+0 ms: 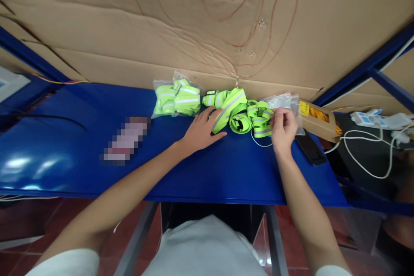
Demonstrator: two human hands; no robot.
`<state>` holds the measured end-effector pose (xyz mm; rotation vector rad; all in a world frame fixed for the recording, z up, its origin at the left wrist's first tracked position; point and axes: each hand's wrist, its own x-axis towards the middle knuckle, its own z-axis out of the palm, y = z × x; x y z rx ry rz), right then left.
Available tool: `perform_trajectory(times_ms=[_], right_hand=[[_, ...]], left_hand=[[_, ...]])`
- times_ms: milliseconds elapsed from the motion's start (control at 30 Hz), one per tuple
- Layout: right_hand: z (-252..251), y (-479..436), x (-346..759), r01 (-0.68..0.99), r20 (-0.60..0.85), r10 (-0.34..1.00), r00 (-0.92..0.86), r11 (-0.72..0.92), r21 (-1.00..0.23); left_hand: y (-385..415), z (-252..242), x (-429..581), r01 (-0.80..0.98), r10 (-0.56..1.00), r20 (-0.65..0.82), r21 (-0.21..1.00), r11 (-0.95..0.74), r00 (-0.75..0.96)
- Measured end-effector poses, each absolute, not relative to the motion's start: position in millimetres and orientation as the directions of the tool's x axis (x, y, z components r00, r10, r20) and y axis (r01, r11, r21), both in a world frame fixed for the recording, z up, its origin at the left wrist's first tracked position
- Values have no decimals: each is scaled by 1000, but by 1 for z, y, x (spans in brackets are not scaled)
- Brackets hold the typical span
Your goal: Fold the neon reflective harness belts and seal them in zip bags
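A loose heap of neon-green straps with grey reflective stripes (237,110) lies at the back of the blue table (210,172). My left hand (201,131) rests flat on the table with fingers spread, its fingertips touching the end of one strap. My right hand (283,128) is closed in a pinch on a clear plastic bag (284,101) at the right edge of the heap. Two filled clear bags of the same green straps (177,98) stand to the left of the heap.
A brown cardboard box with yellow items (318,120) and a black phone (311,148) lie right of my right hand. White cables and a power strip (377,129) sit further right. A blurred flat object (125,140) lies to the left. A cardboard sheet (194,21) backs the table.
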<state>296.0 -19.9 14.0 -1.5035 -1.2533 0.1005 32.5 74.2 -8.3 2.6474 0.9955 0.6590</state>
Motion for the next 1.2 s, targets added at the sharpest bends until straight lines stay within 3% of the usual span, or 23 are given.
perform_trajectory(times_ms=[133,300,400,467,533,633,833,933,1033,1100,1200], right_hand=[[9,-24,278,737,650,655,387,204,-644],[12,-33,264,846,770,618,161,315,-430],[15,-36,258,845,786,618,18,411,-342],[14,-37,251,823,782,619,-77,482,-301],[13,-39,244,792,772,616,-159,546,-273],[10,-42,232,749,741,624,-249,609,-261],[11,-49,221,712,722,646,-247,627,-317],[16,-53,223,722,751,648,-127,580,-378],[18,-54,226,728,749,662,-22,524,-442],[17,-53,227,723,697,717,-9,486,-491],[11,-47,226,724,572,816,-81,443,-529]], left_hand=[[80,-6,53,589,750,206,504,-632,629],[97,-4,59,553,824,199,656,-514,530],[103,8,53,490,869,229,749,-445,439],[100,23,46,352,898,241,857,-375,369],[89,41,37,90,937,203,967,-237,285],[59,67,18,-155,981,102,985,-76,167],[-13,73,-43,-141,999,22,990,-18,29],[-47,60,-69,138,959,101,980,-142,264],[-76,51,-71,365,735,159,786,-498,660],[-89,50,-60,356,562,101,678,-643,821],[-100,53,-43,354,422,-4,552,-755,907]])
